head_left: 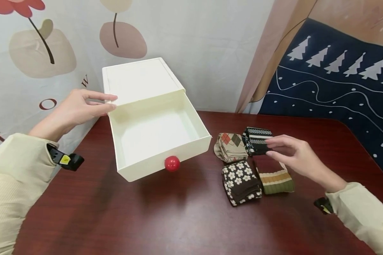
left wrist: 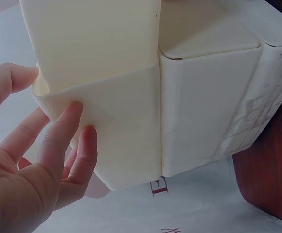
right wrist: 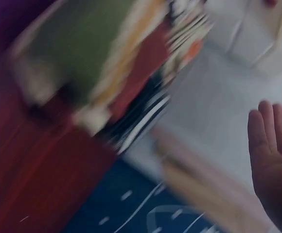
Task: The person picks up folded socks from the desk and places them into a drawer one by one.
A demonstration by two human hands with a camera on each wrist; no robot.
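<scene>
A white drawer box [head_left: 140, 79] stands at the left with its drawer [head_left: 198, 141] pulled out toward me; a red ball knob [head_left: 172, 163] is on the front. My left hand [head_left: 86, 106] holds the front left edge of the casing, and the left wrist view has the thumb at the rim and fingertips [left wrist: 88, 133] on the side wall. To the right lie folded socks: argyle [head_left: 231, 147], black-and-white patterned [head_left: 253, 140], brown floral [head_left: 241, 182] and striped with green [head_left: 277, 181]. Above the black-and-white and striped pairs hovers my right hand [head_left: 295, 154], holding nothing.
The socks lie on a dark red wooden table [head_left: 178, 219]. In the left wrist view another white drawer unit [left wrist: 209, 107] adjoins the opened one. Behind the table hang a pale printed curtain [head_left: 204, 46] and a navy cloth with white trees [head_left: 332, 81].
</scene>
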